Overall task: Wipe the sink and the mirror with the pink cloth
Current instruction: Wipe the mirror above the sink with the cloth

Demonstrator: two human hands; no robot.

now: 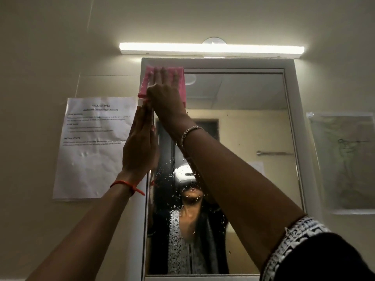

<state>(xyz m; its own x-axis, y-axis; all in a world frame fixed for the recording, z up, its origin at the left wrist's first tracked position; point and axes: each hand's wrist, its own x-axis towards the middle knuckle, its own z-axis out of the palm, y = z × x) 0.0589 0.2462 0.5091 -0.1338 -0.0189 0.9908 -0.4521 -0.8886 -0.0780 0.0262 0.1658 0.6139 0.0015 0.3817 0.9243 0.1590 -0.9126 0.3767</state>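
Observation:
A white-framed mirror (253, 128) hangs on the wall ahead, with water drops spattered over its lower left part. My right hand (164, 92) presses the folded pink cloth (180, 86) flat against the mirror's top left corner, fingers spread over it. My left hand (140, 142) rests edge-on with straight fingers against the mirror's left frame, just below the cloth, holding nothing. The sink is out of view.
A lit tube lamp (211, 48) runs above the mirror. A printed paper sheet (93, 147) is stuck to the wall on the left, and a clear plastic sleeve (343, 161) hangs on the right.

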